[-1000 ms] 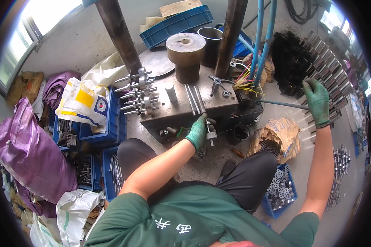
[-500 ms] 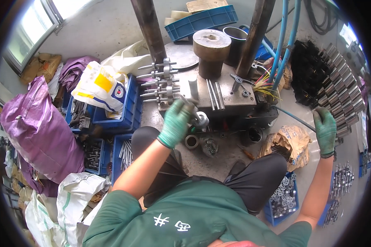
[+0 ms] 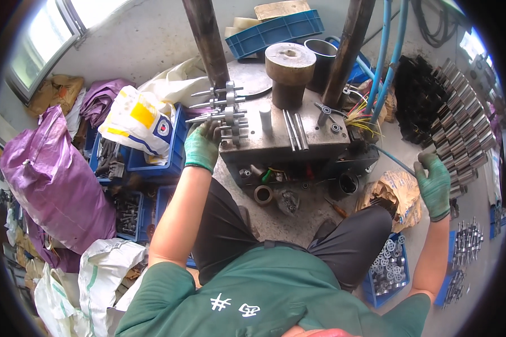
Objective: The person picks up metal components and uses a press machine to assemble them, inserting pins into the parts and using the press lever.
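Note:
My left hand [image 3: 202, 147], in a green glove, is at the near left end of a row of gear shafts [image 3: 228, 115] on a metal press table [image 3: 315, 132]. Its fingers curl round the end of one shaft and hide part of it. Out to the right, my right hand [image 3: 434, 184], also gloved, is closed at the outer end of a thin lever [image 3: 393, 158] coming from the press. A short upright cylinder [image 3: 266, 120] and several steel rods [image 3: 296, 130] are on the table, in front of a thick round press block [image 3: 289, 67].
Two dark columns [image 3: 205, 42] rise behind the table. Blue crates [image 3: 157, 160] and a purple sack [image 3: 56, 180] stand at left. Stacked metal cylinders [image 3: 466, 121], a torn paper bag [image 3: 396, 196] and a crate of wheel-shaped parts [image 3: 388, 267] are at right.
My left hand has moved left from the table's front edge to the gear shafts. The round metal part beside it has left that spot. My right hand and the lever end have shifted slightly left.

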The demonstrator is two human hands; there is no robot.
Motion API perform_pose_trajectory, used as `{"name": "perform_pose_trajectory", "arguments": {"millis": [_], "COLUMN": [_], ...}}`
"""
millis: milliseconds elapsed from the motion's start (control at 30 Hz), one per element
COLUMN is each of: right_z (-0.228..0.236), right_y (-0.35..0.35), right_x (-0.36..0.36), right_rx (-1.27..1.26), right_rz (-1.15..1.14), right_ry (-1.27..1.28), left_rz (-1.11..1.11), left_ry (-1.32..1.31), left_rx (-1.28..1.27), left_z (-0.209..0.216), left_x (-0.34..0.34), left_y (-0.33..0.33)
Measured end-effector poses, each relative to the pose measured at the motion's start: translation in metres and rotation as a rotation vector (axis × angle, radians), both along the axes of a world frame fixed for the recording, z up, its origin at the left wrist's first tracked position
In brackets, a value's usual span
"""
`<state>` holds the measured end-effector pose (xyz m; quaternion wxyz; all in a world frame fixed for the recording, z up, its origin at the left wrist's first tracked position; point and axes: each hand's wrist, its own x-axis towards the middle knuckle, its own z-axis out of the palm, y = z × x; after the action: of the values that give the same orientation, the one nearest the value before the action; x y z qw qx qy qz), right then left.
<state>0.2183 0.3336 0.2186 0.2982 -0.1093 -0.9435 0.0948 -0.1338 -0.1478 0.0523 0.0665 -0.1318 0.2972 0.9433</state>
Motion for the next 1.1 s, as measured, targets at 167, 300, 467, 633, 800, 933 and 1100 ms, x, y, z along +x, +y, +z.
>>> {"name": "perform_pose_trajectory", "arguments": {"millis": [167, 300, 467, 633, 800, 933, 1100], "right_z": [0.002, -0.023, -0.131, -0.165, -0.172, -0.183, -0.184], "right_y": [-0.074, -0.097, -0.055, -0.049, -0.056, -0.056, -0.059], "right_x": [-0.022, -0.087, -0.192, -0.218, -0.247, -0.266, -0.276], "right_rx": [0.379, 0.153, -0.155, -0.097, -0.064, -0.062, -0.102], "right_rz": [0.172, 0.41, 0.308, 0.206, 0.165, 0.195, 0.225], "right_ry": [-0.095, -0.055, 0.011, 0.051, 0.095, 0.143, 0.144], "left_rz": [0.016, -0.485, -0.448, -0.327, -0.503, -0.448, -0.396], "left_ry": [0.039, 0.159, 0.926, 1.184, 1.147, 1.143, 0.899], "left_rx": [-0.223, -0.416, -1.223, -1.572, -1.77, -1.81, -1.637], "left_z": [0.003, 0.011, -0.007, -0.005, -0.009, -0.018, -0.033], "left_x": [0.066, 0.083, 0.065, 0.068, 0.071, 0.067, 0.067], "left_y": [0.039, 0.086, 0.125, 0.139, 0.149, 0.155, 0.154]}}
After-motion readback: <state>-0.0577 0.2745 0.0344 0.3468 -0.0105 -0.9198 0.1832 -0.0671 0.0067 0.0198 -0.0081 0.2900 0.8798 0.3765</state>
